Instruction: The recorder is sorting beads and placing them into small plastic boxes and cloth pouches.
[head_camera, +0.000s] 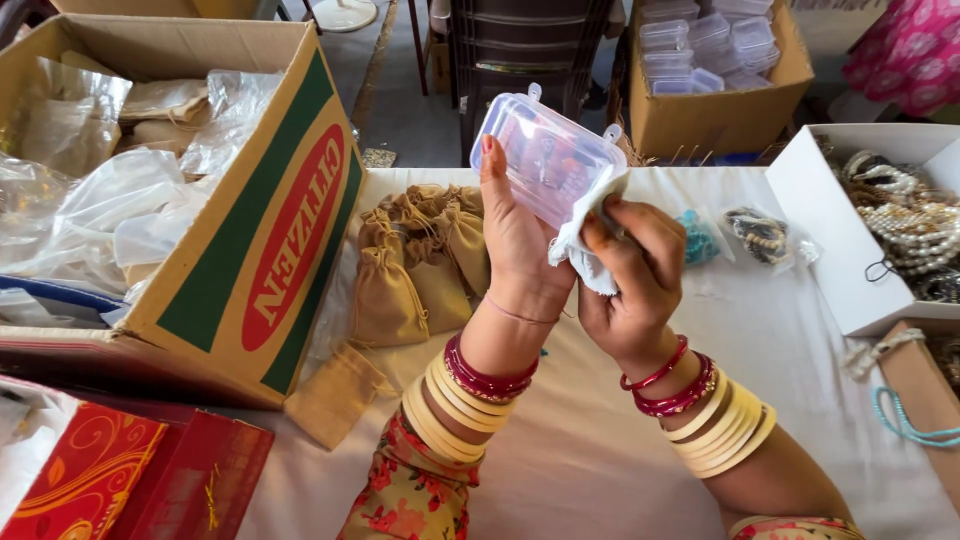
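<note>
Clear plastic box, small and lidded, is held up above the surface, which wears a white cloth. The left hand has its grip clamped on the box's near side, fingers flat along it. The right hand has its grip pinched together on one white rag, pressed against the lower right corner of the box. Each wrist carries red bangles and a stack of cream ones.

Left of the box stands one big cardboard carton stuffed with clear plastic bags. Between that carton and the box lies a heap of tan drawstring pouches, about five or six, with one more flat pouch nearer the person. Beyond the box, on the far side, a second carton holds many small clear boxes of the same kind, too many to count surely. Right of the box sits one white carton with pearl strings in it, and two small bagged bead lots lie just beside it. One red patterned box lies at the near left
</note>
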